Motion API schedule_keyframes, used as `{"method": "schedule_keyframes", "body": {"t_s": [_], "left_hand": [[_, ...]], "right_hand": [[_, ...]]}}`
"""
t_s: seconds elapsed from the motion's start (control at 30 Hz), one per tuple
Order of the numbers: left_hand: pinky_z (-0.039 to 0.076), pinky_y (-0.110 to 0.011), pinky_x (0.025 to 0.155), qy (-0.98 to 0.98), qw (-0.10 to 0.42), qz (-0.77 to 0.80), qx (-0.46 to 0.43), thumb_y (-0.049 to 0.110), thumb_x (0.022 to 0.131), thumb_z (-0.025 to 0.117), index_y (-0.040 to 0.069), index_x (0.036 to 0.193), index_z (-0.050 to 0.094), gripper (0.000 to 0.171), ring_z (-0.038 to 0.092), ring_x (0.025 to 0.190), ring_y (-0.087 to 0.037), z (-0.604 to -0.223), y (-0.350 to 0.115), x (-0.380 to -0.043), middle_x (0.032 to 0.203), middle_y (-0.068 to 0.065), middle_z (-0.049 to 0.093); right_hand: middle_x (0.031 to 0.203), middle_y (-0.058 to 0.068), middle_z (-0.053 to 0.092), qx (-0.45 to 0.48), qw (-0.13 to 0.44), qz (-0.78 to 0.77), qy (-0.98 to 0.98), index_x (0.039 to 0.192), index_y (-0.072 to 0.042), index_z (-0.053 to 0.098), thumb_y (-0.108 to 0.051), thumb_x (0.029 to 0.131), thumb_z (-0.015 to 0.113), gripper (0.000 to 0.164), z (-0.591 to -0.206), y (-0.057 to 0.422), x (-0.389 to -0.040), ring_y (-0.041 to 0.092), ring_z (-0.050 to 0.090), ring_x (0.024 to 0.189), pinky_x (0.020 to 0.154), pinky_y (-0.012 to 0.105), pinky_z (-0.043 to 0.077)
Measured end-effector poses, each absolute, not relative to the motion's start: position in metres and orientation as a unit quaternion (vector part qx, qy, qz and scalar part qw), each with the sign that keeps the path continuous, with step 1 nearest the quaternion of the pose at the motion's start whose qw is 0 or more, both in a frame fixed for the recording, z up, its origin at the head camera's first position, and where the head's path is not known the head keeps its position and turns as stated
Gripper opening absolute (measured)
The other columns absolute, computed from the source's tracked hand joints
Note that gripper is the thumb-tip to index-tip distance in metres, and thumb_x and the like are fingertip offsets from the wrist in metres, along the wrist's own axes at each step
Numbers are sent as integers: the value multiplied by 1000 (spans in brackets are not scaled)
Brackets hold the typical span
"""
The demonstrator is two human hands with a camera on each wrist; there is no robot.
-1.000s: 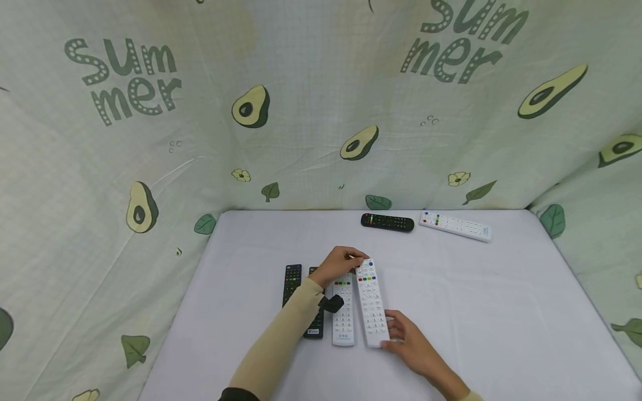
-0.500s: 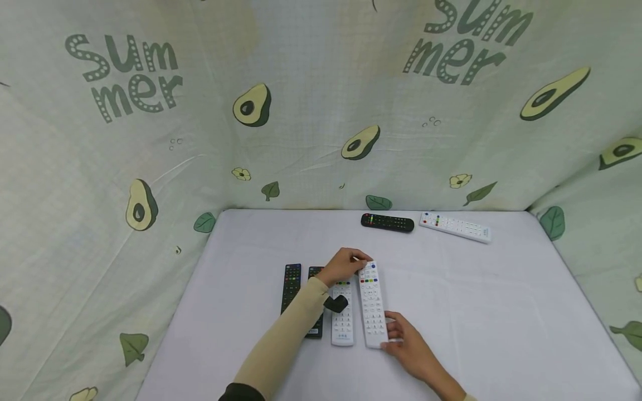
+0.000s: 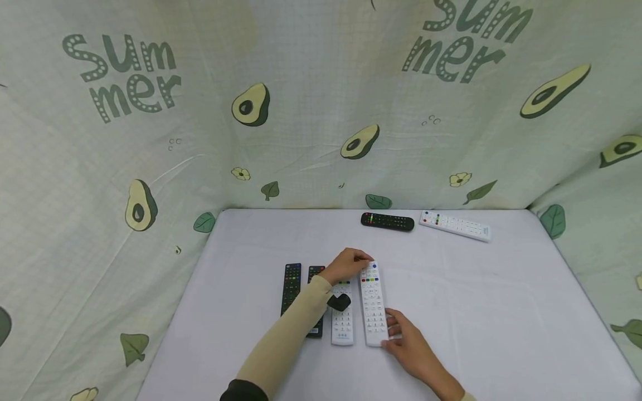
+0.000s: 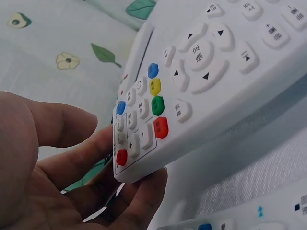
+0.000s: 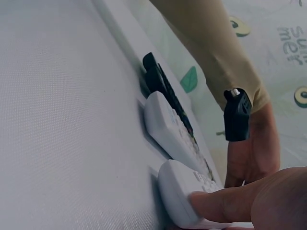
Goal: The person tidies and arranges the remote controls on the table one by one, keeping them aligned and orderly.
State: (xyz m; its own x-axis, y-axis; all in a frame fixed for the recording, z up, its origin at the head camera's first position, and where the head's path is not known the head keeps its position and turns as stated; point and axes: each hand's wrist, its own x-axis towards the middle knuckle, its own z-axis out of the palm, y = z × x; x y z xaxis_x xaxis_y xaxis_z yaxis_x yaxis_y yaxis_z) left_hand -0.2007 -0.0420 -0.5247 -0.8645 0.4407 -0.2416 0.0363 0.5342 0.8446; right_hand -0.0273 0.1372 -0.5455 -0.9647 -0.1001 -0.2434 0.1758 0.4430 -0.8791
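A white remote control (image 3: 373, 309) lies lengthwise on the table, its numbered end towards me. My left hand (image 3: 346, 264) holds its far end; in the left wrist view the fingers (image 4: 148, 196) curl about the end and corner, while the thumb stays off the buttons. My right hand (image 3: 410, 345) grips the near right corner, and the thumb (image 5: 220, 203) presses the near end in the right wrist view. Left of it lies a second white remote control (image 3: 343, 328), partly behind the left wrist. Two black remote controls (image 3: 291, 284) lie further left, partly covered by the left sleeve.
At the back edge of the table (image 3: 501, 312) lie another black remote control (image 3: 387, 221) and another white one (image 3: 453, 226), both turned sideways. A patterned curtain (image 3: 301, 111) hangs behind and at the sides. A black strap piece (image 3: 339, 302) sits on my left wrist.
The held white remote control has shifted slightly right at its far end and turned straighter, with my left hand moving along. My right hand stays at the near corner.
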Motion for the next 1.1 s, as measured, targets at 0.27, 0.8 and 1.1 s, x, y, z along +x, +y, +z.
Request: {"method": "schedule_keyframes", "body": {"t_s": [0.27, 0.8, 1.1], "left_hand": [[54, -31, 90, 860, 236, 429, 146, 23, 107, 59, 4, 128, 74, 32, 61, 99, -15, -522, -34, -200, 120, -8, 69], [52, -40, 107, 882, 242, 373, 158, 26, 109, 56, 3, 131, 72, 36, 63, 116, -22, -522, -29, -195, 128, -10, 69], [55, -36, 100, 887, 223, 371, 164, 29, 110, 55, 6, 134, 71, 37, 63, 110, -18, -524, -32, -200, 125, -8, 69]], "right_hand": [[119, 12, 62, 18, 131, -523, 842, 147, 12, 47, 11, 84, 77, 71, -542, 137, -26, 18, 62, 100, 80, 26, 60], [122, 12, 58, -10, 137, -501, 855, 149, 10, 46, 7, 84, 79, 73, -543, 143, -28, 17, 62, 101, 82, 27, 61], [126, 15, 59, -46, 141, -488, 860, 149, 10, 46, 5, 88, 77, 69, -538, 156, -41, 22, 65, 105, 82, 29, 61]]}}
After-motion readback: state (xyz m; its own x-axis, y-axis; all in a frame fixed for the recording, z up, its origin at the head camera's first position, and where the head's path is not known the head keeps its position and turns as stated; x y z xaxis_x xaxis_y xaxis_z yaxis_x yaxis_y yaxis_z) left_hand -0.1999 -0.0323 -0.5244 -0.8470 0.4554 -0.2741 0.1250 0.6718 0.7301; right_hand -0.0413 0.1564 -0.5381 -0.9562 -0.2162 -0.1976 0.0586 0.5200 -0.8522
